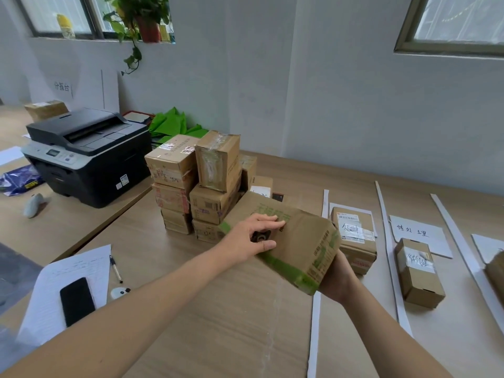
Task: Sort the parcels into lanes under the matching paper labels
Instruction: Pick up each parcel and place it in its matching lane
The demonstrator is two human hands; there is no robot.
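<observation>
Both hands hold 1 cardboard parcel (297, 241) with green tape bands, lifted clear of the counter (218, 323) and tilted, its near right corner lowest. The left hand (255, 237) lies on the parcel's upper left face, fingers (268, 218) spread over the cardboard and a small black object pinched beneath them against the box; what that object is cannot be told. The right hand (336, 279) supports the parcel from below at its right end, fingers hidden under the box and closed against it.

Behind the held parcel stands a stack of unsorted parcels (196, 184), several tiers high, beside a black and grey printer (87, 154).

To the right, white paper strips (387, 230) mark lanes on the counter. In the lane just right of the held parcel rests 1 labelled parcel (354, 238), lying on a white sheet. In the next lane a paper label (420, 236) with handwritten characters lies flat, and 1 small parcel (418, 271) sits at its near edge, overlapping it.

At the left, a black phone (77, 301) lies on a sheet of lined paper (54, 290), a pen (116, 268) just beside that sheet.
</observation>
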